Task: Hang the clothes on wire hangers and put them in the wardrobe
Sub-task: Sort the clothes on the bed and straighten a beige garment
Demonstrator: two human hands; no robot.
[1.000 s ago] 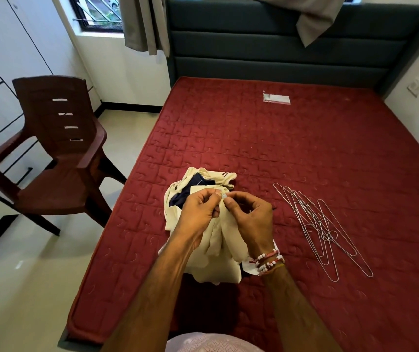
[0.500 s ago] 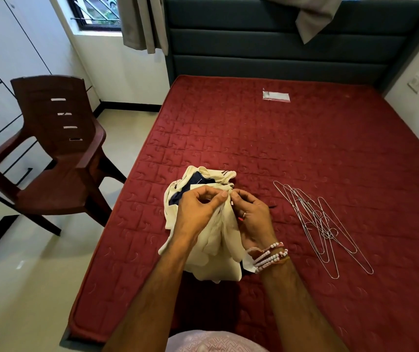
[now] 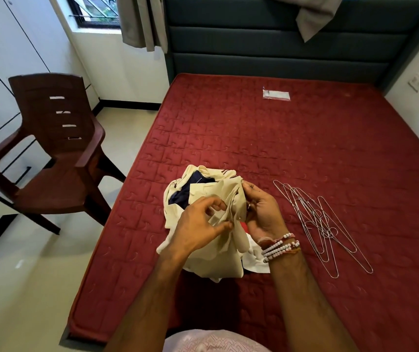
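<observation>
On the red bed (image 3: 305,148), a crumpled cream garment (image 3: 225,193) wrapped round a dark blue piece (image 3: 181,199) is pinched between the curled fingers (image 3: 217,205) of the left hand (image 3: 198,229) and right hand (image 3: 261,212), with wire hangers (image 3: 322,222) lying loose just right of them.

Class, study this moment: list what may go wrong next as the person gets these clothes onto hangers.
1. The wire hangers lie interlocked in a heap; lifting one may drag others along.
2. Left hand and right hand both pinch the bunched cream garment, wrapped round navy cloth; pulling could spill it.
3. The pile sits near the mattress edge and might slide off.
</observation>
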